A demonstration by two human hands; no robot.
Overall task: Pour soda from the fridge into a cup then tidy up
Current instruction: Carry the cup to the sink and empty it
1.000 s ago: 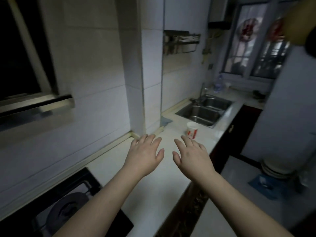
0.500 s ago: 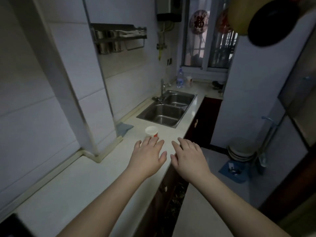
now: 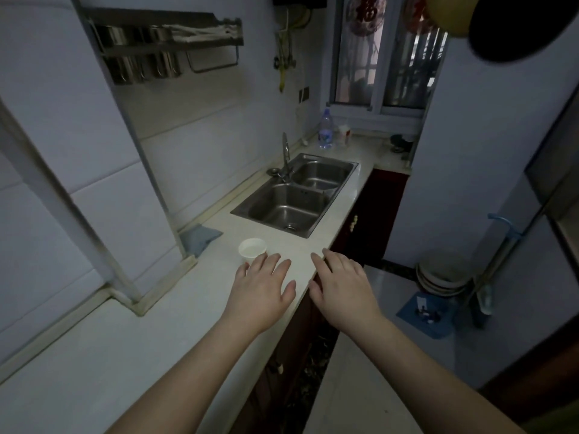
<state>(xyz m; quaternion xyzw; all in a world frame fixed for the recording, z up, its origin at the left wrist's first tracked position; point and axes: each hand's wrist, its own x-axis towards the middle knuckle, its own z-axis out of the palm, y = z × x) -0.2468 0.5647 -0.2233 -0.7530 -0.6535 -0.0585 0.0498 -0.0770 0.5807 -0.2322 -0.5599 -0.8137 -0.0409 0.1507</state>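
Two hands, head view, both palm-down with fingers straight and spread, holding nothing: left hand (image 3: pixel 261 291) over the pale countertop (image 3: pixel 131 349), right hand (image 3: pixel 343 288) at its front edge. White paper cup (image 3: pixel 252 249), upright, on the countertop just beyond the left fingertips. Double-bowl steel sink (image 3: pixel 296 195) farther along; tap (image 3: pixel 285 151) behind it. Clear plastic bottle (image 3: pixel 326 129) by the window.

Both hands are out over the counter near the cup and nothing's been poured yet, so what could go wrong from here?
1. The left hand hovers right beside the small white paper cup; a light, empty-looking cup could easily be knocked over.
2. The cup stands between the pale stone counter's front edge and the steel double sink, so a nudge might send it either way.
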